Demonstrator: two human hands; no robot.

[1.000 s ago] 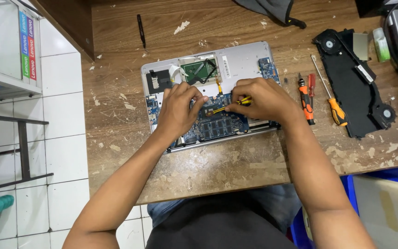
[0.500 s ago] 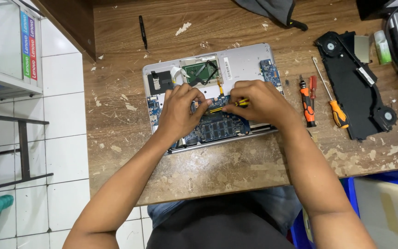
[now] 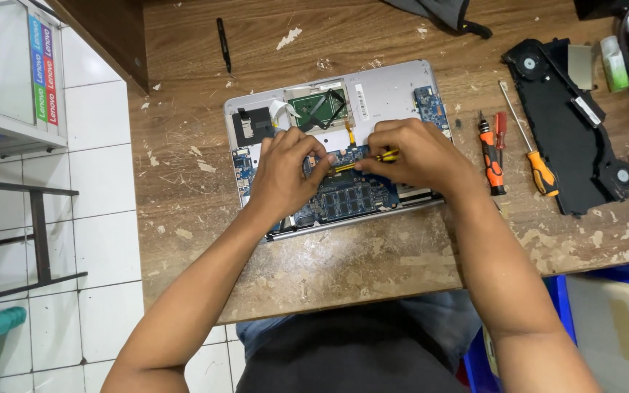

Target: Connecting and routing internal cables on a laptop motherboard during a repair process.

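The right hand (image 3: 418,154) is closed around a yellow-handled screwdriver (image 3: 364,161) lying nearly level, tip pointing left across the blue circuit board (image 3: 347,195) of the opened laptop (image 3: 391,93) toward the left hand (image 3: 289,171), whose curled fingers press the board beside that tip.

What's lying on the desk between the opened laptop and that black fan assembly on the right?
In the head view, two screwdrivers lie between the opened laptop and the black fan assembly: a short orange-and-black screwdriver and a long orange-handled screwdriver.
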